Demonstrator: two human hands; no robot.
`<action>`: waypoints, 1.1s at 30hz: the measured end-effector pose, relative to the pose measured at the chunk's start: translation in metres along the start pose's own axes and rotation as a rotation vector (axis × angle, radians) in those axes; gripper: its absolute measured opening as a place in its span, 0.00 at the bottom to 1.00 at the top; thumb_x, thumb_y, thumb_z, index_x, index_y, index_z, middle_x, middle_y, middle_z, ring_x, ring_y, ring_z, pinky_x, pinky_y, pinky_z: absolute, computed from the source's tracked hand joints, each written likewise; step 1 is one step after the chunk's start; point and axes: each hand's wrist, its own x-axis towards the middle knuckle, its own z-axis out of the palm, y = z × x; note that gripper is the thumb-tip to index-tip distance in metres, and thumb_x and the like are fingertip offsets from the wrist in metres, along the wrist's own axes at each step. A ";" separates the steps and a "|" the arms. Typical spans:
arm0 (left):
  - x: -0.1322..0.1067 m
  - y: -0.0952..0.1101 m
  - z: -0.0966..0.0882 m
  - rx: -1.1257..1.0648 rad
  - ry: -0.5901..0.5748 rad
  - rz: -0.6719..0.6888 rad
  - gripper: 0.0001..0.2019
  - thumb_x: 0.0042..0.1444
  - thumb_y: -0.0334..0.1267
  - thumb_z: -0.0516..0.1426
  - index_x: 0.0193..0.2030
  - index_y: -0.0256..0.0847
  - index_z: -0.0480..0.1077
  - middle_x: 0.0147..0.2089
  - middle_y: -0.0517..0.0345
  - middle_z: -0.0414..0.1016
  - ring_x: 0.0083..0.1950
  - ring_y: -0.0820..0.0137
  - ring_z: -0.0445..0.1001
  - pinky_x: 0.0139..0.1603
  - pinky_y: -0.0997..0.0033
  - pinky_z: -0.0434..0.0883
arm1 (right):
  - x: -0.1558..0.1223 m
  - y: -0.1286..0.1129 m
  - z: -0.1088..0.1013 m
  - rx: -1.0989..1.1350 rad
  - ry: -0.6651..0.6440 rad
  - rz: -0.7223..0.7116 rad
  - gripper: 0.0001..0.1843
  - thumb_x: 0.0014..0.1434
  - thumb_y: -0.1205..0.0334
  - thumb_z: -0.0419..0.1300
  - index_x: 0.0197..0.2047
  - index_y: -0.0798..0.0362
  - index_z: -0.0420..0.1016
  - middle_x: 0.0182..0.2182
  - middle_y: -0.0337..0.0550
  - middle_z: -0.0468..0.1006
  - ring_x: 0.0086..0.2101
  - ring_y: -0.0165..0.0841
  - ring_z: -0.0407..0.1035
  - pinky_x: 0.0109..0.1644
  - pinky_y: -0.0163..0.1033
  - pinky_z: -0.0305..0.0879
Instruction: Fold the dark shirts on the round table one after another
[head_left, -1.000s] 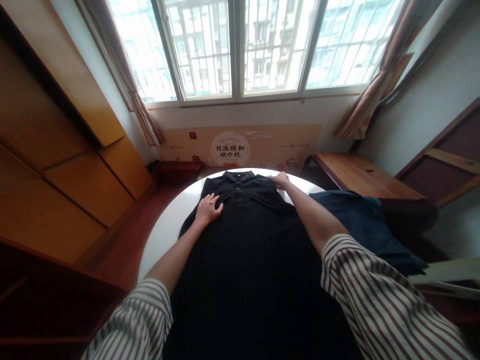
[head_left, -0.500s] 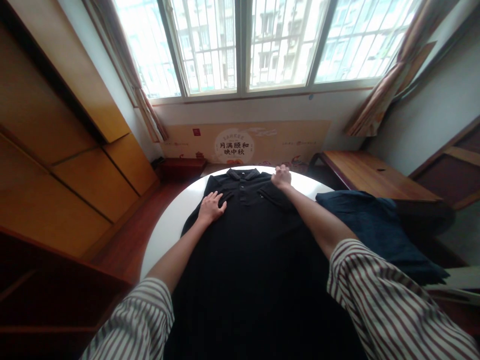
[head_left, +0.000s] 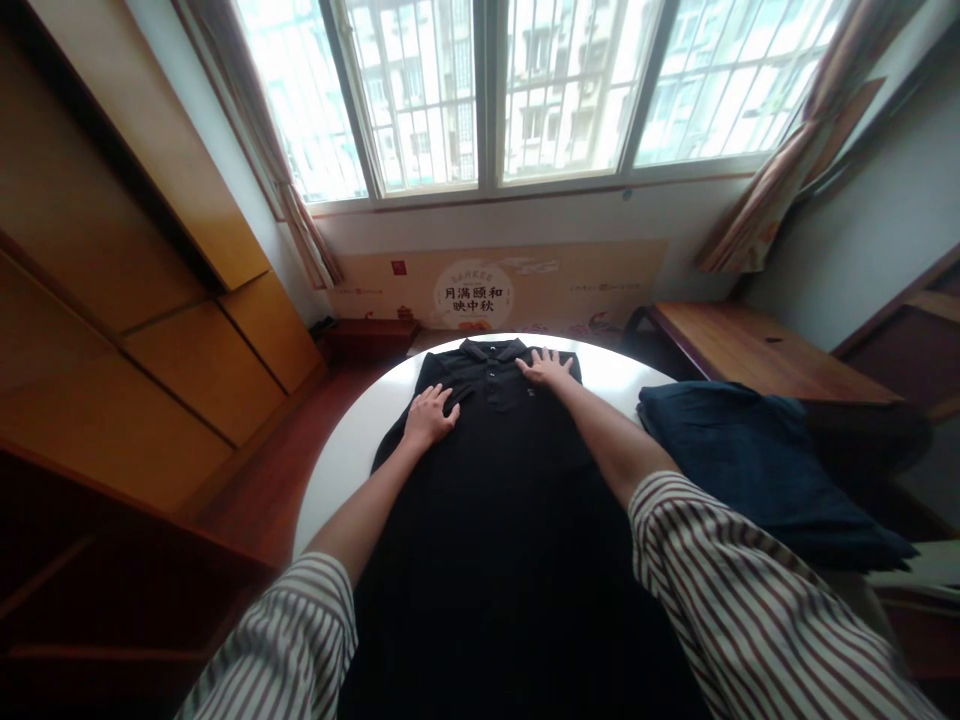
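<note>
A black polo shirt (head_left: 495, 500) lies flat on a round white table (head_left: 341, 455), collar at the far end, buttons up. My left hand (head_left: 430, 415) rests flat on the shirt's left chest, fingers spread. On the right chest, close to the collar, my right hand (head_left: 547, 368) lies flat with fingers spread. Neither hand holds anything. Both forearms stretch over the shirt, and striped sleeves cover my upper arms.
A folded dark blue garment (head_left: 757, 470) lies on the table's right side. A wooden bench (head_left: 757, 355) stands beyond it. Wooden cabinets (head_left: 150, 330) line the left wall. A printed cardboard panel (head_left: 495, 290) leans under the window.
My right hand was closed on the shirt's right shoulder half a second ago; now it has moved inward and lies flat and open on the chest. The left hand stayed put.
</note>
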 end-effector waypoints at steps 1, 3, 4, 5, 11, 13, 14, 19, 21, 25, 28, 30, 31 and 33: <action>0.000 0.000 0.000 0.000 0.000 -0.003 0.27 0.65 0.52 0.50 0.66 0.40 0.66 0.69 0.49 0.63 0.69 0.57 0.61 0.69 0.55 0.58 | -0.002 -0.003 -0.002 -0.013 0.005 -0.002 0.44 0.66 0.35 0.36 0.74 0.58 0.44 0.73 0.59 0.38 0.70 0.58 0.30 0.65 0.73 0.26; 0.001 0.000 0.000 0.003 0.000 -0.006 0.27 0.65 0.52 0.50 0.66 0.41 0.66 0.69 0.50 0.64 0.69 0.57 0.61 0.69 0.56 0.58 | -0.013 -0.013 -0.003 -0.053 0.063 -0.066 0.42 0.68 0.38 0.37 0.74 0.59 0.45 0.73 0.59 0.39 0.70 0.56 0.30 0.65 0.72 0.26; 0.001 0.001 0.000 0.005 0.002 -0.007 0.27 0.65 0.52 0.50 0.65 0.41 0.66 0.68 0.50 0.64 0.69 0.57 0.61 0.69 0.56 0.58 | -0.021 -0.020 -0.002 -0.074 0.103 -0.123 0.40 0.69 0.40 0.37 0.74 0.59 0.46 0.72 0.58 0.41 0.70 0.55 0.30 0.66 0.72 0.26; 0.001 0.001 -0.001 0.006 0.003 -0.007 0.27 0.65 0.52 0.50 0.65 0.41 0.67 0.68 0.49 0.64 0.69 0.57 0.62 0.69 0.56 0.59 | -0.032 -0.027 0.000 -0.091 0.133 -0.184 0.38 0.69 0.42 0.38 0.73 0.59 0.47 0.72 0.58 0.42 0.70 0.54 0.32 0.66 0.71 0.26; 0.001 0.005 -0.006 -0.011 0.011 -0.017 0.26 0.64 0.49 0.52 0.64 0.40 0.67 0.67 0.47 0.66 0.68 0.56 0.62 0.68 0.56 0.59 | -0.135 -0.069 0.027 -0.098 0.037 -0.415 0.39 0.68 0.40 0.40 0.73 0.58 0.50 0.72 0.58 0.46 0.69 0.56 0.40 0.67 0.69 0.37; -0.001 0.008 -0.013 -0.032 0.063 -0.007 0.24 0.64 0.47 0.53 0.63 0.37 0.67 0.65 0.46 0.67 0.66 0.57 0.63 0.68 0.57 0.60 | -0.178 -0.071 0.037 -0.090 -0.010 -0.451 0.41 0.68 0.38 0.41 0.73 0.58 0.50 0.71 0.59 0.46 0.69 0.57 0.40 0.67 0.67 0.40; -0.003 0.011 -0.017 -0.046 0.095 0.005 0.23 0.64 0.45 0.52 0.62 0.36 0.68 0.63 0.45 0.68 0.65 0.58 0.64 0.67 0.59 0.60 | -0.200 -0.069 0.042 -0.085 -0.023 -0.470 0.41 0.67 0.38 0.42 0.73 0.59 0.51 0.71 0.60 0.45 0.69 0.58 0.40 0.68 0.65 0.41; -0.039 0.027 -0.047 -0.137 0.103 0.109 0.16 0.64 0.36 0.51 0.56 0.39 0.71 0.57 0.46 0.71 0.61 0.60 0.68 0.64 0.59 0.65 | -0.315 -0.015 0.047 -0.023 -0.037 -0.687 0.40 0.68 0.40 0.44 0.73 0.57 0.50 0.72 0.55 0.45 0.70 0.53 0.38 0.70 0.62 0.41; -0.076 0.033 -0.064 -0.216 -0.004 0.229 0.15 0.64 0.35 0.52 0.55 0.41 0.71 0.55 0.48 0.72 0.59 0.61 0.70 0.64 0.59 0.66 | -0.359 0.023 0.044 0.024 -0.056 -0.749 0.40 0.67 0.39 0.46 0.74 0.51 0.46 0.72 0.50 0.44 0.70 0.49 0.38 0.71 0.61 0.40; -0.183 0.042 -0.110 -0.385 -0.229 0.454 0.14 0.64 0.40 0.55 0.54 0.44 0.72 0.54 0.49 0.73 0.55 0.62 0.72 0.60 0.58 0.70 | -0.432 0.101 0.042 0.055 -0.066 -0.783 0.46 0.63 0.39 0.55 0.75 0.43 0.37 0.71 0.46 0.46 0.69 0.49 0.42 0.70 0.63 0.46; -0.264 0.045 -0.139 -0.369 -0.347 0.542 0.26 0.56 0.50 0.63 0.60 0.48 0.69 0.57 0.48 0.73 0.58 0.57 0.71 0.59 0.55 0.73 | -0.465 0.146 0.043 0.033 0.015 -0.814 0.46 0.60 0.45 0.61 0.74 0.39 0.41 0.69 0.45 0.55 0.66 0.50 0.53 0.65 0.61 0.60; -0.302 0.045 -0.150 -0.301 -0.331 0.574 0.29 0.54 0.50 0.65 0.63 0.49 0.68 0.60 0.47 0.72 0.60 0.53 0.70 0.61 0.51 0.72 | -0.477 0.167 0.043 -0.005 0.126 -0.843 0.42 0.62 0.54 0.60 0.73 0.36 0.44 0.66 0.43 0.61 0.62 0.48 0.62 0.60 0.55 0.69; -0.315 0.044 -0.152 -0.261 -0.306 0.575 0.27 0.56 0.47 0.63 0.63 0.48 0.68 0.60 0.48 0.72 0.61 0.53 0.70 0.61 0.50 0.72 | -0.480 0.174 0.043 -0.024 0.178 -0.857 0.41 0.62 0.59 0.59 0.73 0.36 0.44 0.64 0.41 0.64 0.60 0.46 0.65 0.58 0.52 0.71; -0.330 0.039 -0.155 -0.183 -0.276 0.569 0.24 0.60 0.35 0.58 0.64 0.48 0.67 0.61 0.49 0.72 0.61 0.57 0.71 0.62 0.54 0.72 | -0.481 0.186 0.042 -0.049 0.243 -0.889 0.42 0.61 0.67 0.56 0.73 0.37 0.44 0.63 0.40 0.67 0.57 0.43 0.69 0.56 0.48 0.74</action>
